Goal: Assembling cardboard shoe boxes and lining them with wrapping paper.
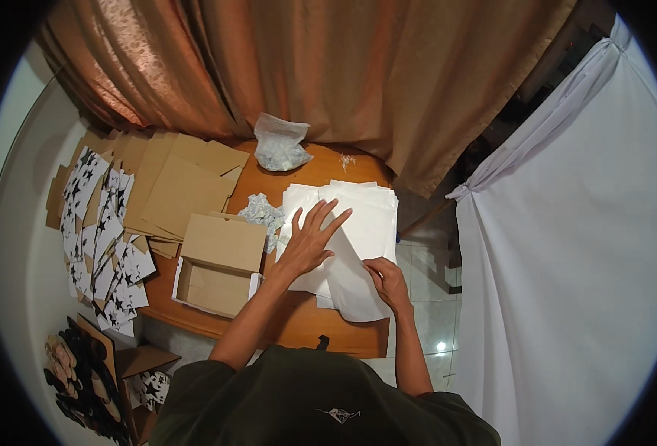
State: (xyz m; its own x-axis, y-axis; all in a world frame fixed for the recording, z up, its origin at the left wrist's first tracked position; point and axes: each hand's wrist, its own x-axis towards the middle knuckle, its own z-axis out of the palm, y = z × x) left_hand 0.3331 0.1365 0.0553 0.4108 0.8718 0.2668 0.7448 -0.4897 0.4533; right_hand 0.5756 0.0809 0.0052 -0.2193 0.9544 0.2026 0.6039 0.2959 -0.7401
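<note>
A stack of white paper sheets (373,215) lies on the wooden table in front of me. One thin sheet (354,286) is lifted and curls over at the near side of the stack. My right hand (389,284) pinches this sheet by its right edge. My left hand (310,241) lies over the sheet's left side with its fingers spread, holding nothing. Just left of that hand stands an open cardboard box (213,288), its lid (228,241) raised and its inside bare brown.
A crumpled clump of small packets (263,213) sits between box and paper. Behind it is a clear plastic bag (280,145). Flat brown cardboard pieces (183,189) and star-printed white pieces (109,223) pile up at left. Sandals (83,372) lie lower left; a white cloth (566,245) hangs at right.
</note>
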